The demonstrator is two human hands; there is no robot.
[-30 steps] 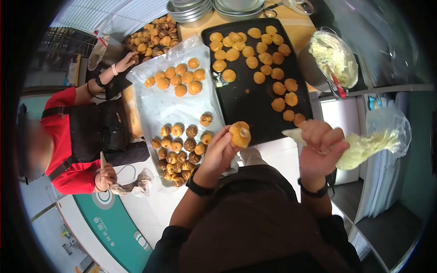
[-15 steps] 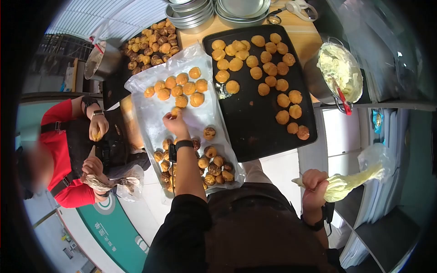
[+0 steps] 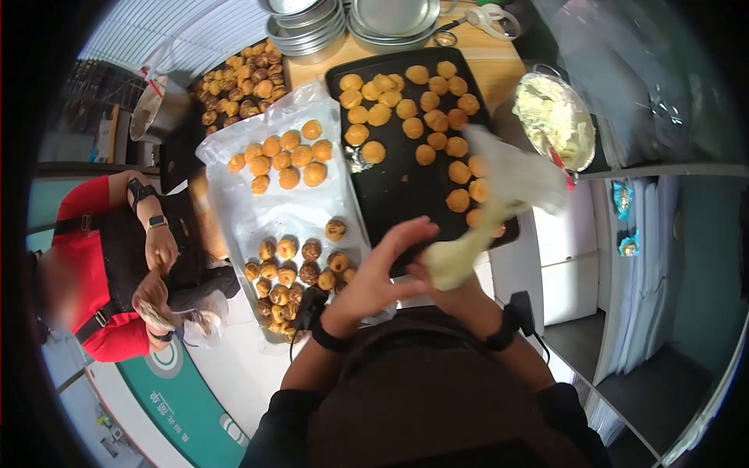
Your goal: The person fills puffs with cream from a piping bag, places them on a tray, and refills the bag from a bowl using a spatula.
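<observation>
My left hand [image 3: 380, 274] is beside the cream-filled piping bag [image 3: 456, 257], its fingers apart and nothing in them. Around the lower part of that bag is my right hand [image 3: 460, 296], partly hidden behind it; the bag's upper end is blurred by motion. Both hands are over the near edge of a black tray [image 3: 406, 203] with round golden puffs [image 3: 374, 152]. To the left, a tray lined with white paper [image 3: 292, 210] bears golden puffs at the back and darker, brown-marked puffs [image 3: 310, 249] at the front.
A metal pot of pale cream [image 3: 555, 117] with a red-handled tool stands at the right. Metal pans [image 3: 394, 17] are stacked at the back, near another tray of puffs [image 3: 253, 78]. At the left a person in red [image 3: 97, 265] holds another piping bag.
My left hand has left the paper-lined tray and opened, moving right. My right hand has brought the piping bag inward from the right. The view has shifted slightly.
</observation>
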